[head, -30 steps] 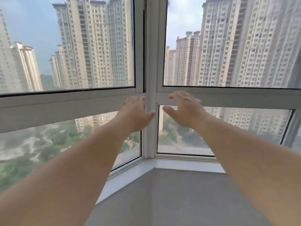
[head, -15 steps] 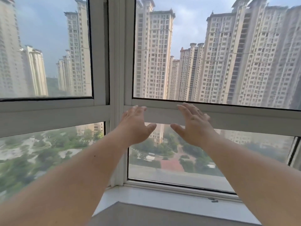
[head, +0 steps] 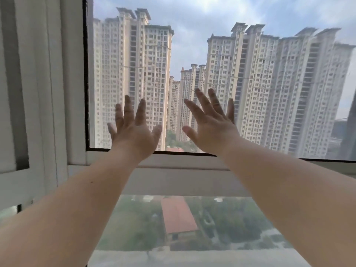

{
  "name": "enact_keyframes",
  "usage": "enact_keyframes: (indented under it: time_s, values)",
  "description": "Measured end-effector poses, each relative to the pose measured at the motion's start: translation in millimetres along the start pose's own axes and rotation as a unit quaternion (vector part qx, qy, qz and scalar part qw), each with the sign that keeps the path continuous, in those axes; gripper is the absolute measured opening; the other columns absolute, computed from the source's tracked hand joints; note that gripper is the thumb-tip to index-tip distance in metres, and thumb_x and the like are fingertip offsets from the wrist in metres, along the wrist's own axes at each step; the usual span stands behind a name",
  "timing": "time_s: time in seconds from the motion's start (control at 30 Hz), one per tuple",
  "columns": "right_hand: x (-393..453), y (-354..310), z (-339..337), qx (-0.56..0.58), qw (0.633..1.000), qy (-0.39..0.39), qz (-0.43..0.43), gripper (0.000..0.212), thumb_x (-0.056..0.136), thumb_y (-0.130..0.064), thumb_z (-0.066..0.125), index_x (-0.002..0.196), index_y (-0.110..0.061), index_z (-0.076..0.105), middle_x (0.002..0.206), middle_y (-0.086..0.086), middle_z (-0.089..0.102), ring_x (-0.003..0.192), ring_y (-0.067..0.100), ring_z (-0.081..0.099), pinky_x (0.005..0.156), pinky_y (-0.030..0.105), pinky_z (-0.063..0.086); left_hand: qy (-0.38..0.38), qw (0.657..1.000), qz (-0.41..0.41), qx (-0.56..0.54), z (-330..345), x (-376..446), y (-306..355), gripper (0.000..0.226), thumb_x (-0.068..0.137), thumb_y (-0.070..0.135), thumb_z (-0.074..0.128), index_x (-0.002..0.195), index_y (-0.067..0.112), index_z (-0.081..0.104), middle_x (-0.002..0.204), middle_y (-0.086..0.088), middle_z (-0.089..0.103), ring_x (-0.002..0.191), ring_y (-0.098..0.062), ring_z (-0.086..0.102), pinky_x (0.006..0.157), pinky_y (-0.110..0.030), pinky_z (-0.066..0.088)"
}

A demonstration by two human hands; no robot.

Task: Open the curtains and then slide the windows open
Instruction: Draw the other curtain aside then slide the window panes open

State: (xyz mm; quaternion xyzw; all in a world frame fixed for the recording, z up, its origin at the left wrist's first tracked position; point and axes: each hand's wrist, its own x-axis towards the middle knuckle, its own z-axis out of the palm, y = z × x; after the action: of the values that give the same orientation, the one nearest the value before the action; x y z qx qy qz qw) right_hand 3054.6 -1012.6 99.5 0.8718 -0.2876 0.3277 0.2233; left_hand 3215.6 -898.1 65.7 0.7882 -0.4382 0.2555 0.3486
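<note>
A white-framed upper window pane (head: pixel 250 83) fills the view, with tall apartment towers behind the glass. My left hand (head: pixel 133 130) and my right hand (head: pixel 210 126) are both raised in front of the lower left part of this pane, fingers spread, palms toward the glass. Whether the palms touch the glass I cannot tell. Neither hand holds anything. The pane's left edge meets the white corner post (head: pixel 48 93). No curtain is in view.
A wide white horizontal rail (head: pixel 183 180) separates the upper pane from a fixed lower pane (head: pixel 192 237) showing trees and a red roof far below. A second window frame (head: pixel 11 112) sits at the left of the corner post.
The view has turned right and moved closer to the right-hand window. Both hands have risen from the horizontal rail to the upper pane, fingers spread wider.
</note>
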Motion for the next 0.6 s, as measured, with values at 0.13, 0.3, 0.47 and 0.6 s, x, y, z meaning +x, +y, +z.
enact_keyframes:
  time_s: [0.13, 0.3, 0.47, 0.6]
  values:
    - [5, 15, 35, -0.046, 0.998, 0.041, -0.015, 0.07, 0.088, -0.066, 0.021, 0.144, -0.044, -0.015, 0.148, -0.016, -0.037, 0.136, 0.016, -0.037, 0.105, 0.061, -0.02, 0.04, 0.998, -0.002, 0.046, 28, 1, 4, 0.078, 0.084, 0.065, 0.016, 0.135, 0.03, -0.032, 0.143, -0.006, -0.043, 0.13, -0.03, -0.038, 0.102, -0.06, -0.016]
    - [11, 26, 55, -0.052, 0.989, 0.128, -0.046, 0.068, 0.086, -0.068, 0.012, 0.145, -0.043, -0.011, 0.152, -0.014, -0.026, 0.14, 0.016, -0.027, 0.106, 0.062, -0.018, 0.074, 0.995, -0.042, 0.05, 41, 3, 19, 0.09, 0.078, 0.076, 0.014, 0.139, 0.024, -0.028, 0.147, -0.009, -0.035, 0.133, -0.031, -0.032, 0.104, -0.059, -0.013]
    - [10, 40, 57, -0.051, 0.982, 0.163, -0.083, 0.067, 0.087, -0.067, 0.006, 0.146, -0.04, -0.007, 0.15, -0.014, -0.024, 0.142, 0.015, -0.022, 0.106, 0.06, -0.019, 0.08, 0.989, -0.113, 0.045, 46, 8, 53, 0.102, 0.074, 0.079, 0.014, 0.141, 0.009, -0.019, 0.149, -0.017, -0.028, 0.135, -0.035, -0.025, 0.107, -0.057, -0.008]
    - [8, 62, 57, -0.055, 0.977, 0.168, -0.117, 0.067, 0.088, -0.066, 0.006, 0.148, -0.039, -0.004, 0.152, -0.014, -0.023, 0.142, 0.014, -0.023, 0.106, 0.058, -0.022, 0.098, 0.984, -0.143, 0.033, 53, 9, 75, 0.106, 0.071, 0.08, 0.012, 0.142, 0.006, -0.017, 0.15, -0.017, -0.026, 0.136, -0.035, -0.023, 0.109, -0.054, -0.006]
